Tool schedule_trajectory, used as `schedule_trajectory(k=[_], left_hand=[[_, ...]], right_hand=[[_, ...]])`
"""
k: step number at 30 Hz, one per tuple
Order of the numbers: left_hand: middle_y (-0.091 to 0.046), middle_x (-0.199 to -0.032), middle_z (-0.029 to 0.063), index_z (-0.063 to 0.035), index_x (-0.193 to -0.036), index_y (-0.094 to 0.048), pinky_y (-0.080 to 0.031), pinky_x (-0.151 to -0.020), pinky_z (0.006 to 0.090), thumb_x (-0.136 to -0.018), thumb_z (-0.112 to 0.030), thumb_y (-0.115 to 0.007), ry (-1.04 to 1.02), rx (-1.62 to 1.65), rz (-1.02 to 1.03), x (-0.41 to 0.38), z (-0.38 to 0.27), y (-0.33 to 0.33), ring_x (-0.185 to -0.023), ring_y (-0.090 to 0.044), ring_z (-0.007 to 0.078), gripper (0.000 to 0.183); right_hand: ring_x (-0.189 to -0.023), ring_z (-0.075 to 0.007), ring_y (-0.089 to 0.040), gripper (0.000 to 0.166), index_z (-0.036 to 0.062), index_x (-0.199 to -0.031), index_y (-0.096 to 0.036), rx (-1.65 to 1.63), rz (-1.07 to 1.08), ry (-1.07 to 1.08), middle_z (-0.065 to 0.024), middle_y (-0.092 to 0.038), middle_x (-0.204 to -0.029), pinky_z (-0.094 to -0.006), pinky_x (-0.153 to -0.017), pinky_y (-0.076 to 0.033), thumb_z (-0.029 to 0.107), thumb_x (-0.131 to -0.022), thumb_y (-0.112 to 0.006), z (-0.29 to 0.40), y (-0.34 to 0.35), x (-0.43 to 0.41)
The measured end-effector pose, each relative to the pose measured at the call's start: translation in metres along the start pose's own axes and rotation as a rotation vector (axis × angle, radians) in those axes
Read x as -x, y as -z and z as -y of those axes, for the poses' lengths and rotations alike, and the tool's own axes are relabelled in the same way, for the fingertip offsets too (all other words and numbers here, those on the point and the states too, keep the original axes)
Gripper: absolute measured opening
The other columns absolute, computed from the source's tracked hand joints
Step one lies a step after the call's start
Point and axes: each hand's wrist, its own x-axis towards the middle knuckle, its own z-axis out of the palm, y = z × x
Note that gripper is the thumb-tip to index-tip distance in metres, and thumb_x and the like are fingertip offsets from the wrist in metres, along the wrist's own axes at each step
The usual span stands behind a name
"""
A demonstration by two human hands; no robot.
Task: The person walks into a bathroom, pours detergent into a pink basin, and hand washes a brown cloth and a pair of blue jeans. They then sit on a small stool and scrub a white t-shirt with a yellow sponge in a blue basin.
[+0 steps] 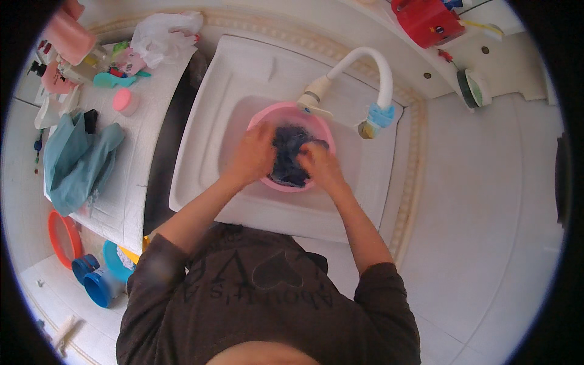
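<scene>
Dark wet cloth (289,157) lies bunched in a round pink basin (297,188), which stands inside a white sink (219,150). My left hand (256,153) is at the basin's left side, against the edge of the cloth. Motion blurs its fingers, and whether they grip the fabric is unclear. On the right of the basin, my right hand (321,165) has its fingers curled into the cloth, with a fold of it bulging beside the knuckles. Above the basin's far rim sits the base of a white gooseneck faucet (385,77), its spout end wrapped in blue material (381,115).
Left of the sink, a white-covered surface (132,182) holds a grey-blue cloth (75,159), a pink-lidded jar (125,101), bottles and a plastic bag (164,39). Blue containers (98,287) stand below. A red container (426,23) and a scrub brush (474,89) are at upper right.
</scene>
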Motion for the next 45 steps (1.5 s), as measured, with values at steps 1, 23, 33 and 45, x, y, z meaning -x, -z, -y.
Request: schedule_trajectory(k=[1, 23, 33, 45], left_hand=[[-0.018, -0.135, 0.0267, -0.0022, -0.131, -0.02, -0.019, -0.099, 0.0481, -0.076, -0.025, -0.055, -0.004, -0.19, 0.088, -0.001, -0.008, -0.008, -0.124, -0.019, 0.0425, 0.069], [-0.019, -0.135, 0.0206, -0.0092, -0.136, -0.004, -0.019, -0.096, 0.0568, -0.06, -0.023, -0.068, 0.249, -0.417, 0.548, -0.042, 0.002, -0.055, -0.121, -0.022, 0.044, 0.101], [-0.032, -0.128, 0.0168, -0.0125, -0.131, -0.023, -0.027, -0.096, 0.0503, -0.059, -0.016, -0.068, 0.125, -0.318, 0.204, -0.039, 0.011, -0.057, -0.118, -0.032, 0.0374, 0.086], [-0.044, -0.117, 0.0183, -0.0052, -0.092, -0.062, -0.041, -0.084, 0.0434, -0.073, -0.018, -0.054, 0.113, -0.371, 0.336, 0.013, -0.039, -0.024, -0.109, -0.042, 0.0373, 0.025]], right_hand=[[-0.109, -0.0433, -0.036, 0.064, 0.011, -0.116, -0.048, -0.066, -0.02, -0.103, -0.0206, -0.044, -0.114, -0.0502, -0.091, -0.032, 0.039, -0.063, -0.069, 0.0, 0.007, -0.008], [-0.103, -0.0321, -0.05, 0.09, 0.0095, -0.125, -0.037, 0.363, 0.389, -0.062, -0.0203, -0.051, -0.112, -0.0409, -0.085, -0.04, 0.047, -0.05, -0.072, -0.036, -0.037, -0.088], [-0.098, -0.0326, -0.05, 0.061, 0.0054, -0.11, -0.05, 0.033, -0.203, -0.096, -0.0171, -0.054, -0.105, -0.0376, -0.082, -0.042, 0.02, -0.056, -0.075, -0.004, -0.033, -0.047], [-0.107, -0.037, -0.043, 0.049, 0.0078, -0.12, -0.043, 0.35, -0.12, 0.111, -0.0199, -0.048, -0.114, -0.0465, -0.09, -0.034, 0.021, -0.076, -0.06, -0.005, -0.023, 0.008]])
